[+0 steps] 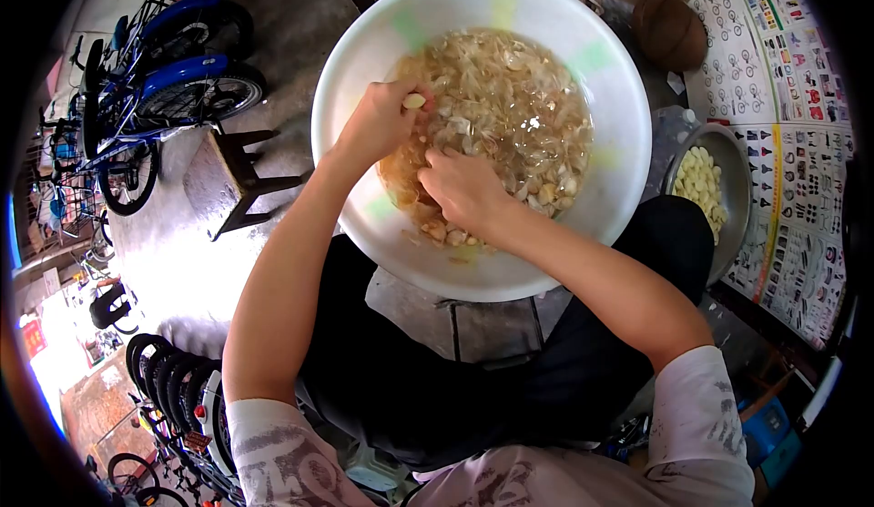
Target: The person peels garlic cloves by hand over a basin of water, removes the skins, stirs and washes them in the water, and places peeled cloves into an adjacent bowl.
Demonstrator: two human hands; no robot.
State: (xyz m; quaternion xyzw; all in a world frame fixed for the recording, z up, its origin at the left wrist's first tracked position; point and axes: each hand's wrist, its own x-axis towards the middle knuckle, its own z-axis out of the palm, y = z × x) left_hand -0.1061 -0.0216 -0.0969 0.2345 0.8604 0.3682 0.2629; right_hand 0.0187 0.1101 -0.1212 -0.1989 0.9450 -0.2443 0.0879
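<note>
A wide white plastic basin [614, 134] holds water with a thick layer of floating garlic skins [519, 88] and some garlic cloves [546, 196]. Over the left side of the basin, my left hand [378, 125] is closed around a pale peeled garlic clove [414, 101], which shows between thumb and fingers. My right hand [462, 187] is just below and to the right, close to the wet skins. Its fingers are curled inward, and whatever they pinch is hidden from view.
A metal bowl [739, 188] of peeled garlic cloves [699, 184] stands at the right, beside my knee. Printed picture sheets [765, 70] lie beyond it. A small wooden stool [223, 179] and blue bicycles [173, 79] are on the left.
</note>
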